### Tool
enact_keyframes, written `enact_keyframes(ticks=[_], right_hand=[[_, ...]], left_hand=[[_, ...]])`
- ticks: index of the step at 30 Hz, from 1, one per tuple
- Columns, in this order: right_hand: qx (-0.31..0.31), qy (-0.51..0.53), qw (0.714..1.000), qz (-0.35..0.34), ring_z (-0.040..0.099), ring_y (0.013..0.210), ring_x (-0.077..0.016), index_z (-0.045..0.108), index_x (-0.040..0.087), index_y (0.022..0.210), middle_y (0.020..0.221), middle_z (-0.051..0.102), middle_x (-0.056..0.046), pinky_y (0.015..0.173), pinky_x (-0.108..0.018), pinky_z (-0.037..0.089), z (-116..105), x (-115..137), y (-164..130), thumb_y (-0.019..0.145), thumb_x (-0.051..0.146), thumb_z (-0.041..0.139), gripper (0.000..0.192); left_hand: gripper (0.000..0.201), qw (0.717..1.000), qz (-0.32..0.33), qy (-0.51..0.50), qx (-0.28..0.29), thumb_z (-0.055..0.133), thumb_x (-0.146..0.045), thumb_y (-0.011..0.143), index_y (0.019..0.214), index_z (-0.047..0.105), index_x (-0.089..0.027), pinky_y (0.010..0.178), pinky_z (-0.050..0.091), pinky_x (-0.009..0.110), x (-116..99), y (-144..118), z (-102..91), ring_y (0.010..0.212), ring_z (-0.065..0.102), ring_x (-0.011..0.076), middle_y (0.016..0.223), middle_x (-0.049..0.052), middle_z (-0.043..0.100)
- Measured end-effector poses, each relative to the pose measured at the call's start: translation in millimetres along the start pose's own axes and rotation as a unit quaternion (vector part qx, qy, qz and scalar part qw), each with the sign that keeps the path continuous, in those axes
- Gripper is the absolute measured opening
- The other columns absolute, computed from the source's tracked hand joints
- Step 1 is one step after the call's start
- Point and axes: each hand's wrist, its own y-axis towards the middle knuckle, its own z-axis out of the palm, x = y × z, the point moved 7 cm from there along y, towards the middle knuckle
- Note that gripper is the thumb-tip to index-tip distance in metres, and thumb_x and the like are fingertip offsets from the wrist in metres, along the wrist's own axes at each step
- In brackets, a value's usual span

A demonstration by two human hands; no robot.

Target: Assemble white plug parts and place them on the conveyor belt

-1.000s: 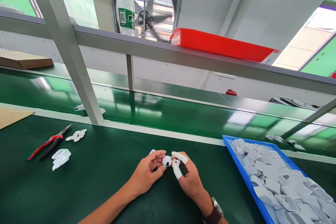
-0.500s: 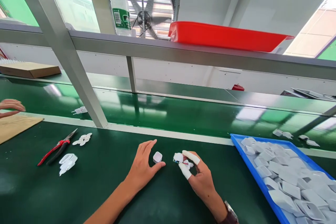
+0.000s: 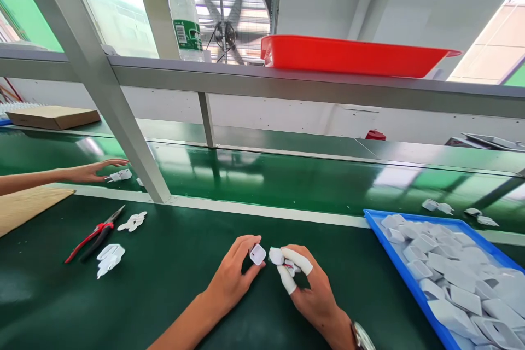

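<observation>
left hand [image 3: 232,279] fingers pinch small white shell [image 3: 258,254] | right hand [image 3: 314,292] fingers grip white insert [image 3: 276,256] | square the two, press gently together

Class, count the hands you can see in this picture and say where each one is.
3. The left hand pinches a small white shell at the bench's near edge; the right hand holds another white part beside it; a co-worker's hand reaches over the belt, far left.

Factory assembly line, green conveyor belt [image 3: 287,178], blue tray [image 3: 404,279] of white plastic housings [image 3: 451,276], wall exhaust fan [image 3: 229,16]
</observation>
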Motion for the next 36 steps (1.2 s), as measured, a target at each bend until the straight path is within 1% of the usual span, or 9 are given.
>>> enact_keyframes(ticks=[4, 7, 10, 13, 16, 20, 26, 31, 36], right_hand=[[0.017, 0.018, 1.000, -0.008, 0.068, 0.093, -0.0208, 0.053, 0.027, 0.138, 0.110, 0.069, -0.009, 0.077, -0.036, 0.062, 3, 6, 0, 0.092, 0.002, 0.058, 0.052], [0.023, 0.030, 0.999, -0.009, 0.068, 0.093, -0.0210, 0.052, 0.026, 0.139, 0.110, 0.069, -0.009, 0.077, -0.035, 0.062, 5, 9, 1, 0.090, 0.001, 0.059, 0.055], [0.023, 0.036, 0.999, -0.005, 0.067, 0.091, -0.0203, 0.052, 0.026, 0.139, 0.109, 0.068, -0.009, 0.076, -0.036, 0.061, 5, 10, 2, 0.090, 0.000, 0.059, 0.056], [0.020, 0.025, 0.999, -0.004, 0.067, 0.090, -0.0203, 0.052, 0.027, 0.139, 0.109, 0.068, -0.009, 0.075, -0.036, 0.062, 4, 10, 3, 0.091, 0.000, 0.058, 0.055], [0.024, -0.005, 1.000, -0.019, 0.068, 0.093, -0.0216, 0.050, 0.028, 0.141, 0.108, 0.068, -0.009, 0.077, -0.038, 0.062, 4, 13, 1, 0.091, 0.001, 0.057, 0.058], [0.047, -0.066, 0.995, -0.065, 0.067, 0.096, -0.0244, 0.050, 0.023, 0.142, 0.107, 0.068, -0.010, 0.087, -0.046, 0.062, 6, 21, -3, 0.090, 0.001, 0.058, 0.058], [0.068, -0.118, 0.985, -0.108, 0.066, 0.096, -0.0261, 0.057, 0.016, 0.132, 0.107, 0.068, -0.012, 0.092, -0.048, 0.061, 7, 29, -9, 0.086, 0.000, 0.059, 0.049], [0.122, -0.123, 0.979, -0.107, 0.064, 0.105, -0.0287, 0.057, 0.014, 0.131, 0.115, 0.066, -0.014, 0.100, -0.053, 0.058, 12, 20, -20, 0.081, -0.001, 0.054, 0.052], [0.126, -0.129, 0.979, -0.093, 0.063, 0.103, -0.0280, 0.057, 0.016, 0.130, 0.115, 0.064, -0.013, 0.101, -0.054, 0.057, 15, 15, -23, 0.081, 0.000, 0.054, 0.051]], left_hand=[[0.028, 0.999, 0.032, 0.014, -0.023, 0.068, -0.033, 0.094, 0.121, 0.064, -0.024, 0.077, 0.062, 0.027, -7, 0, -4.3, 0.086, 0.067, 0.0167, 0.102, 0.006, 0.060], [0.025, 0.999, 0.031, -0.003, -0.018, 0.061, -0.025, 0.097, 0.122, 0.063, -0.024, 0.064, 0.059, 0.020, -11, 0, -4.9, 0.075, 0.064, 0.0116, 0.102, 0.006, 0.058], [0.035, 0.999, 0.040, -0.012, 0.001, 0.053, -0.014, 0.099, 0.132, 0.059, -0.025, 0.086, 0.062, 0.024, -16, 0, -3.6, 0.100, 0.070, 0.0154, 0.118, 0.008, 0.063], [0.044, 0.998, 0.053, 0.012, 0.020, 0.049, -0.011, 0.100, 0.140, 0.053, -0.027, 0.105, 0.058, 0.031, -18, 0, -0.9, 0.122, 0.065, 0.0193, 0.133, 0.008, 0.063], [0.040, 0.998, 0.059, 0.023, 0.013, 0.051, -0.015, 0.101, 0.139, 0.053, -0.025, 0.106, 0.058, 0.032, -18, -2, -0.4, 0.123, 0.065, 0.0197, 0.135, 0.008, 0.064], [0.029, 0.997, 0.071, 0.016, -0.012, 0.054, -0.019, 0.101, 0.130, 0.055, -0.022, 0.103, 0.059, 0.030, -19, -3, -2.6, 0.117, 0.068, 0.0187, 0.124, 0.009, 0.068], [0.025, 0.997, 0.068, 0.005, -0.027, 0.054, -0.017, 0.101, 0.126, 0.055, -0.021, 0.100, 0.059, 0.027, -22, -2, -6.2, 0.110, 0.068, 0.0169, 0.117, 0.008, 0.067], [0.030, 0.995, 0.094, 0.001, -0.026, 0.056, -0.012, 0.099, 0.128, 0.055, -0.020, 0.101, 0.059, 0.028, -29, -3, -6.9, 0.111, 0.067, 0.0177, 0.118, 0.009, 0.066], [0.034, 0.995, 0.101, -0.001, -0.021, 0.059, -0.009, 0.097, 0.129, 0.055, -0.019, 0.101, 0.059, 0.029, -30, -4, -5.7, 0.112, 0.067, 0.0187, 0.119, 0.010, 0.066]])
